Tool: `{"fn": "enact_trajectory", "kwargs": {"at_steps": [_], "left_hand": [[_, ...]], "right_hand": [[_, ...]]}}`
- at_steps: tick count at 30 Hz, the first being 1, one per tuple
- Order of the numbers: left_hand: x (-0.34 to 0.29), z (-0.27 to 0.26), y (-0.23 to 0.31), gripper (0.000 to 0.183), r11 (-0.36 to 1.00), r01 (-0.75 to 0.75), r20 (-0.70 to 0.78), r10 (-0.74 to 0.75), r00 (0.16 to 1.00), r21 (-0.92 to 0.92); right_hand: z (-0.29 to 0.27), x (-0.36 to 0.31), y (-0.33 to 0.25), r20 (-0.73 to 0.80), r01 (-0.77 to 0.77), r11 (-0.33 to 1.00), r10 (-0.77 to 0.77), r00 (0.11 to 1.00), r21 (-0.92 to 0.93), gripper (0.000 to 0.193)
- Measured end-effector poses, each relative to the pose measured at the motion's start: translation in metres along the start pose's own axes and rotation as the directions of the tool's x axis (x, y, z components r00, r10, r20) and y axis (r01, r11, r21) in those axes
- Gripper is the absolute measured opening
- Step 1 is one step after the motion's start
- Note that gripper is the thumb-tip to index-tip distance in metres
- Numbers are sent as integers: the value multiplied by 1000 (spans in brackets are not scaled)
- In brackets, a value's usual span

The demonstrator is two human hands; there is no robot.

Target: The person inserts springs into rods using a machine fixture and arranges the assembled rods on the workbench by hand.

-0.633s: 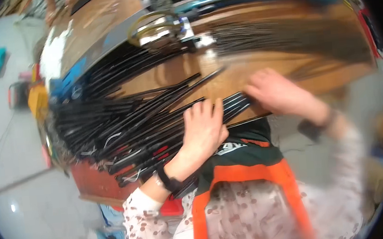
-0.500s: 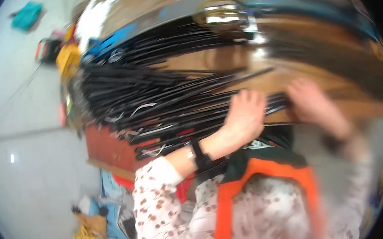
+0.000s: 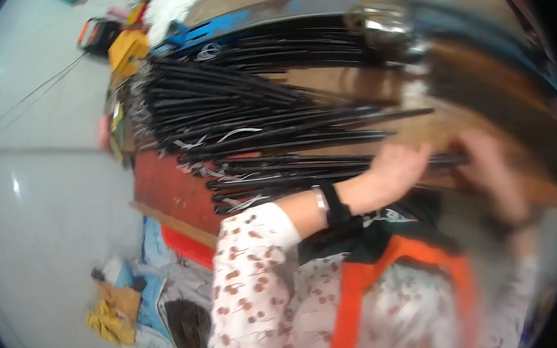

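The left hand (image 3: 395,171) lies flat, fingers loose, on the long thin black rods (image 3: 268,131) piled across the brown wooden workbench (image 3: 435,125). The right hand (image 3: 493,173) is blurred beside it, its grip unreadable. Since the earlier frame the view has swung right, and both hands stay on the rods' near edge.

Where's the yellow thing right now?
In the head view, the yellow thing sits upper left, at the far left end of the black rods, beside an orange-and-black object.
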State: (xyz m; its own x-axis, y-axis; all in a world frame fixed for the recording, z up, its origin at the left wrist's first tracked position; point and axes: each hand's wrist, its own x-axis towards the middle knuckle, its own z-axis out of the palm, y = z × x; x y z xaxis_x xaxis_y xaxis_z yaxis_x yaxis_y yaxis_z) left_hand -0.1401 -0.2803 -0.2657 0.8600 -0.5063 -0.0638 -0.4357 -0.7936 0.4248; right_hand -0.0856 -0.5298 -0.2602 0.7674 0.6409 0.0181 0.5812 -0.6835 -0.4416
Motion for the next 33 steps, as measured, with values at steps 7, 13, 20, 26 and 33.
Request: {"fn": "enact_trajectory", "kwargs": {"at_steps": [7,13,20,26,33], "left_hand": [[19,-47,15,10,944,-92,96,64,993,318],[57,-94,40,10,868,-234,186,167,968,438],[138,-124,75,14,712,-334,156,306,939,618],[183,-145,86,14,653,-385,213,329,920,653],[206,-139,89,12,663,-415,208,371,905,623]], "right_hand": [[-16,-9,31,-61,-62,998,60,996,-25,21],[-27,-40,65,-223,-188,981,172,960,-52,22],[-75,-38,94,-500,-131,983,179,847,128,63],[-125,-52,107,-514,-238,971,186,837,-35,54],[-138,-59,146,-426,-314,947,257,868,-69,41]]}}
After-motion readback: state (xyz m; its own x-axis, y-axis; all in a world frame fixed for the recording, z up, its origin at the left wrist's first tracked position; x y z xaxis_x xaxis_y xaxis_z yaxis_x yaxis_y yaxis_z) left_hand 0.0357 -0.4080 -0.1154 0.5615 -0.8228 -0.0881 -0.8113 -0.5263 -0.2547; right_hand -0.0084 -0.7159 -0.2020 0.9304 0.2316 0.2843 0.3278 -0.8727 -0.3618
